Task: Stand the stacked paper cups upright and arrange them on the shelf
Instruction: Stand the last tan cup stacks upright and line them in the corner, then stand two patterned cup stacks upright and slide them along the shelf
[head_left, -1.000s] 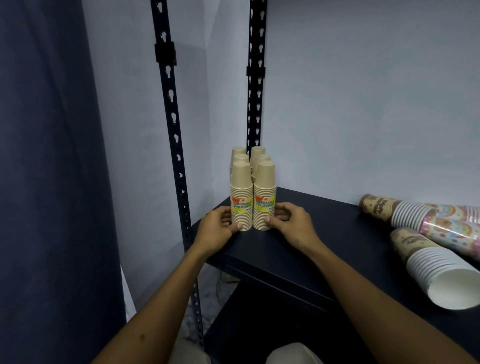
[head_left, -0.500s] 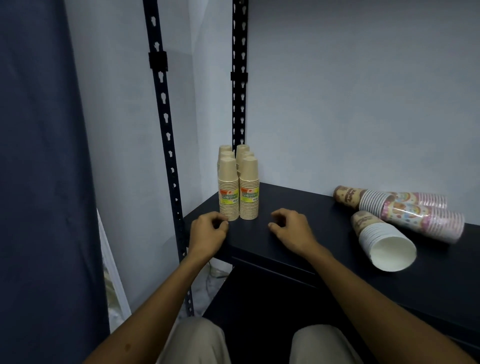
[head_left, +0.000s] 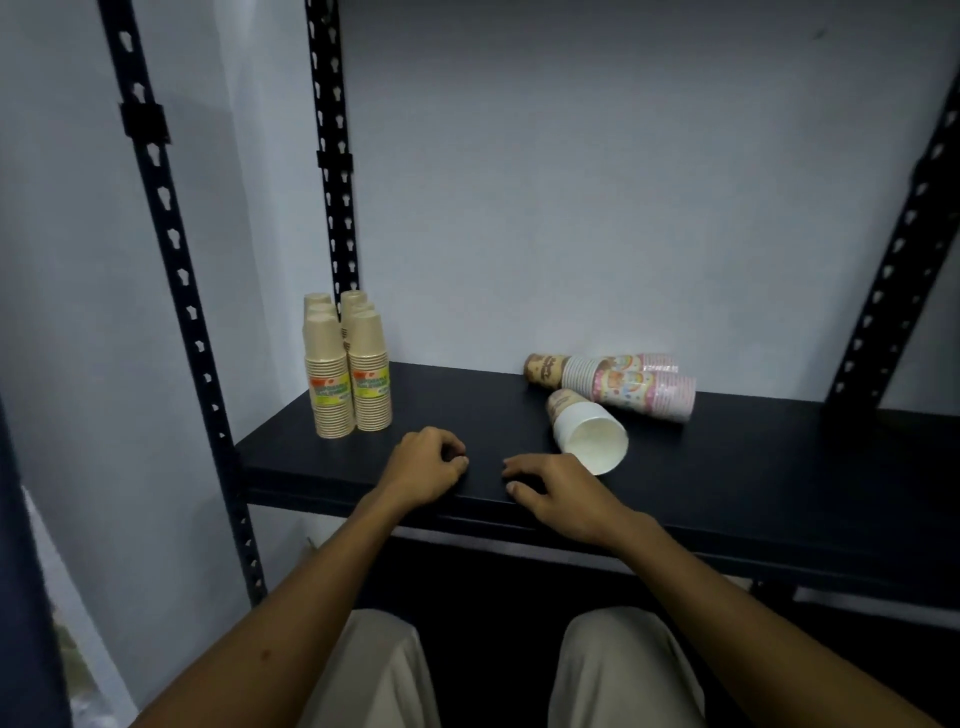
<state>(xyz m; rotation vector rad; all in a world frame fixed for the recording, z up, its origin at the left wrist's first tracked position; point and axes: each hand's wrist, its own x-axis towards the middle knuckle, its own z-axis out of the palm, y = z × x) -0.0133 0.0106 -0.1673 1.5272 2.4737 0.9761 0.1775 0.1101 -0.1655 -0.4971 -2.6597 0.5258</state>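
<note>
Upright tan cup stacks (head_left: 347, 374): clustered at 9 o'clock on the black shelf (head_left: 779, 483), near its left end, rims down. Two front stacks fully visible, each with a yellow-green label; print too small to read. Further stacks behind, only tops showing, count uncertain.

Fallen cup stacks: three, at 2 o'clock from the hands, lying on their sides.
- White-mouthed stack (head_left: 587, 434): nearest, open mouth toward the front edge, just beside the right hand; base end touching or overlapped by the pink stack, cannot tell which.
- Pink patterned stack (head_left: 644, 391): lying crosswise behind it.
- Brown-based stack (head_left: 550, 370): against the back wall, partly hidden by the pink one; far end hard to separate from it.

Left hand (head_left: 423, 470): on the shelf near the front edge, fingers curled in loosely, holding nothing.
Right hand (head_left: 558, 491): just beside it at 3 o'clock, fingers bent, tips on the shelf, holding nothing.

Open room: bare shelf between upright cluster and fallen stacks; long bare stretch toward 3 o'clock.

Edges: perforated black uprights (head_left: 171, 291) at left corners and at right; right upright partly cut off by the frame.
</note>
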